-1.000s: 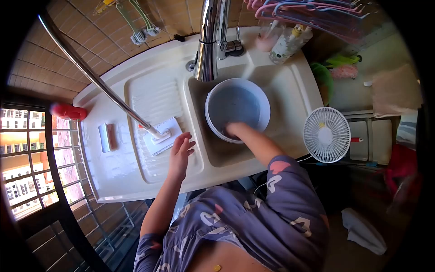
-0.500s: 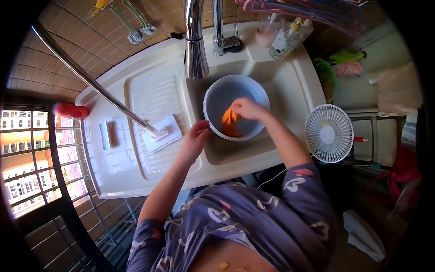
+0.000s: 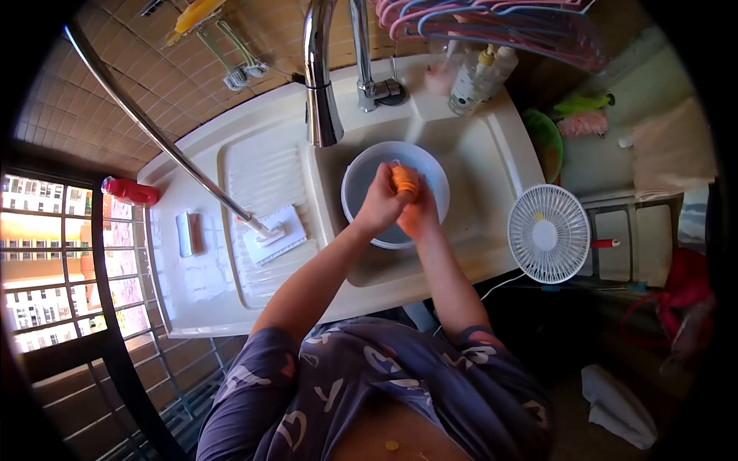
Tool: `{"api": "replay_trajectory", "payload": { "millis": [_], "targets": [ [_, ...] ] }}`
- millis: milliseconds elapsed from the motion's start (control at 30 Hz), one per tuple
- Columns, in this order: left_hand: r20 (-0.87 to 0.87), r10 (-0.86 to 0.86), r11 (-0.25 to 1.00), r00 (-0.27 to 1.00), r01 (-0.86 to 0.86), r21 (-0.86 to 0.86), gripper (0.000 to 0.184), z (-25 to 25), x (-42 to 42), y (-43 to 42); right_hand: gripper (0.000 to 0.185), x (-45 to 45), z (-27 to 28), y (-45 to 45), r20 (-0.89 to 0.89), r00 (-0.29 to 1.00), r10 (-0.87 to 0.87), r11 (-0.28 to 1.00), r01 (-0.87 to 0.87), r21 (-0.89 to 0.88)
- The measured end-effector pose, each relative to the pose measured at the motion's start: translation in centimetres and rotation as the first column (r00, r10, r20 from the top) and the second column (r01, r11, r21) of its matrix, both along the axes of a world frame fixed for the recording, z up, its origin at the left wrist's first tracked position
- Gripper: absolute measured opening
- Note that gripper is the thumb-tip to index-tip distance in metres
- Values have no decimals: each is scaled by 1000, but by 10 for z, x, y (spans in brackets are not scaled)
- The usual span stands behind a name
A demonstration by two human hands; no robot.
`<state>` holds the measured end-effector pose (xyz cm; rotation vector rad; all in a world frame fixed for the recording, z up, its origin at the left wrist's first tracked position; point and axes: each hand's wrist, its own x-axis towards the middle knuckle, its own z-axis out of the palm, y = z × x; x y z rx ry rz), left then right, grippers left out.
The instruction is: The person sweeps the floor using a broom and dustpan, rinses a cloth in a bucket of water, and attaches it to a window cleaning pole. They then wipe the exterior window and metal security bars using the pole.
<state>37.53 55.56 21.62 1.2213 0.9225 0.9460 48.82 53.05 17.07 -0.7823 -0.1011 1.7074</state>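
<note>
Both of my hands meet over a white round bucket (image 3: 347,194) standing in the sink basin. My left hand (image 3: 379,203) is closed round a bunched orange cloth (image 3: 404,181). My right hand (image 3: 420,213) is closed on the same cloth from the other side, and its fingers are partly hidden. The cloth bulges out between the two hands, squeezed into a tight roll. Inside the bucket lies bluish liquid, mostly covered by my hands.
A chrome faucet (image 3: 323,115) hangs over the basin's back left. A flat mop head (image 3: 275,235) with a long pole rests on the ribbed drainboard. Bottles (image 3: 470,86) stand at the back right corner. A white fan (image 3: 549,233) sits right of the sink.
My left hand has moved from the bucket's rim to join my right hand. The orange cloth, which hung loose from the right hand, is now lifted and bunched between both.
</note>
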Motion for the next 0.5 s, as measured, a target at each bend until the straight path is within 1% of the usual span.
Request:
{"api": "replay_trajectory", "payload": {
  "millis": [33,67,100,133,167,200,233,267,300,333,367,400,433,500],
  "targets": [
    [4,-8,998,1000,9,-59,46,7,1,-8,39,-8,-9,5,-239,970,35,995,-12,96],
    [-346,108,964,932,-13,266,47,-6,0,-12,40,-15,-51,14,-246,963,106,971,-48,233],
    [-603,313,838,734,86,539,49,-10,-4,-16,40,-24,-49,19,-252,959,129,970,-69,233],
    [-666,340,843,664,99,529,48,-15,-8,-20,36,-33,-48,22,-345,914,214,946,-105,307],
    [-670,355,847,651,80,526,48,-20,-12,-17,33,-38,-47,19,-280,944,173,979,-134,153],
    [-702,326,909,633,-6,417,46,-27,-15,-11,31,-44,-43,16,-215,966,146,988,-151,-9],
    [-725,292,949,623,-93,302,45,-35,-17,-5,31,-51,-50,16,-218,962,164,985,-170,-12],
    [-638,354,933,684,-211,292,42,-42,-20,-1,34,-57,-56,19,-204,960,190,978,-204,-52],
    [-633,367,928,681,-227,294,42,-38,-23,1,38,-63,-51,22,-187,958,215,968,-235,-91],
    [-633,365,928,683,-326,183,42,-34,-25,2,34,-69,-46,22,-82,985,154,957,-169,-237],
    [-630,360,908,688,-414,67,43,-30,-27,3,34,-75,-42,22,-72,984,164,956,-177,-235],
    [-601,433,868,671,-490,79,45,-34,-29,4,32,-78,-37,22,76,982,175,949,-148,-278],
    [-585,464,843,666,-535,59,45,-39,-32,6,31,-79,-32,22,221,957,185,942,-110,-316],
    [-571,471,815,672,-579,-8,44,-45,-43,8,29,-73,-18,22,361,852,379,909,-268,-320]
  ]
}}
